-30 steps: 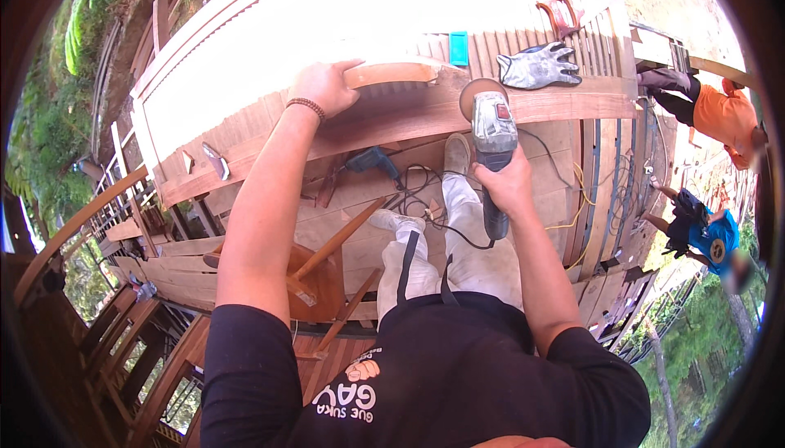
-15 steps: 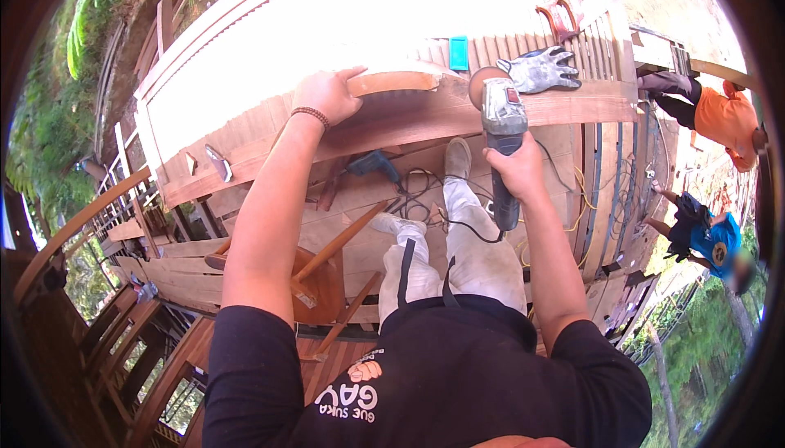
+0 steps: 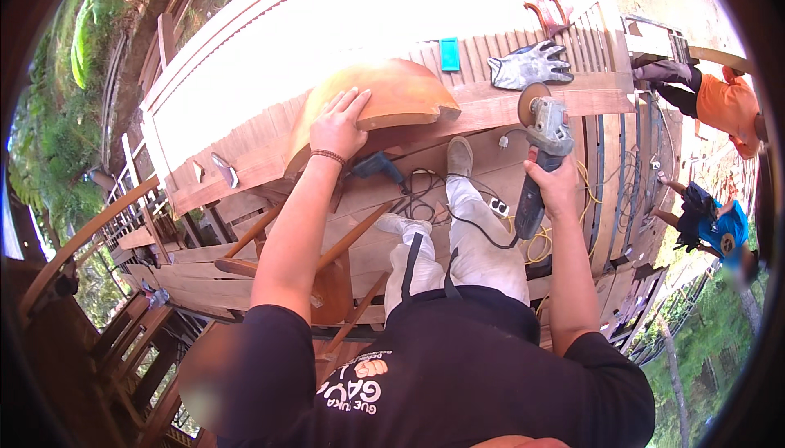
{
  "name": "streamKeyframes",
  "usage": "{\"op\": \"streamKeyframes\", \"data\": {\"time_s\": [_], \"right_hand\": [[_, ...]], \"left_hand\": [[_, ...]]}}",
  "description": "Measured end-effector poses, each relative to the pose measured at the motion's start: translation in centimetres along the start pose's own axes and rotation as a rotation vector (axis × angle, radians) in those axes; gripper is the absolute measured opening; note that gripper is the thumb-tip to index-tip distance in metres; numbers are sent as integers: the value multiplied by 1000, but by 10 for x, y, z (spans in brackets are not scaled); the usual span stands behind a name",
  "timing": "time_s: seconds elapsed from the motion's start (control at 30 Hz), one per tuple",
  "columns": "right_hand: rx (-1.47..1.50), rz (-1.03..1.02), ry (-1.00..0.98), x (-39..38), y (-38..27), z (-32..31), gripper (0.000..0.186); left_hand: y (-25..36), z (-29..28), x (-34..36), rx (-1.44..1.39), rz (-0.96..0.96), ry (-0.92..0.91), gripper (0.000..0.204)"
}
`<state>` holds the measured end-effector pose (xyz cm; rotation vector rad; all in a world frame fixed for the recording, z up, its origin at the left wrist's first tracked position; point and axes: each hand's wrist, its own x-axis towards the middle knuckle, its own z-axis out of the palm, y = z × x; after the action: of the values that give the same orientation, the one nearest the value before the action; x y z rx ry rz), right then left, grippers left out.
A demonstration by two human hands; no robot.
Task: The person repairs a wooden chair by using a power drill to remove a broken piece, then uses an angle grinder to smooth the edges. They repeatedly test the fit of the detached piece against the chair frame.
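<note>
My left hand (image 3: 338,127) lies on a broad, rounded orange-brown wooden board (image 3: 401,96), its fingers stretched over the face near the lower edge. The board rests on the slatted bench (image 3: 507,105), its thick edge towards me and a notch at its right end. In my right hand (image 3: 556,185) is an angle grinder (image 3: 546,141), held by its dark body with the round brown disc (image 3: 534,100) at the top. The disc is to the right of the board, apart from it. A black cord runs from the grinder's lower end.
A grey work glove (image 3: 530,65), a turquoise box (image 3: 449,54) and a brown curved wooden piece (image 3: 548,15) lie on the bench. Below are a blue power tool (image 3: 378,167), tangled cords (image 3: 425,194) and a wooden stool (image 3: 334,291). Two people (image 3: 728,113) are at the right.
The board has tipped, so its broad face now shows, and my left hand has shifted from its end onto that face. My right hand has moved the grinder right, away from the board.
</note>
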<state>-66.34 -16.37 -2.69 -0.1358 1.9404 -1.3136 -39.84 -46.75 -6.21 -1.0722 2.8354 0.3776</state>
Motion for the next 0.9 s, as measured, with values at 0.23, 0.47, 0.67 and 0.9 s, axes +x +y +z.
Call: {"op": "streamKeyframes", "data": {"time_s": [0.23,0.47,0.67,0.9], "right_hand": [[159,115,-31,-9,2,25,46],[276,133,6,-18,27,33,37],[344,213,5,-23,29,19,36],[298,190,-38,-24,28,-9,42]], "left_hand": [[-33,-27,53,-91,-96,-285,55],[-75,-33,91,-122,-58,-375,58],[-62,-37,89,-145,-98,-389,58],[-36,-12,46,-55,-60,-209,59]]}}
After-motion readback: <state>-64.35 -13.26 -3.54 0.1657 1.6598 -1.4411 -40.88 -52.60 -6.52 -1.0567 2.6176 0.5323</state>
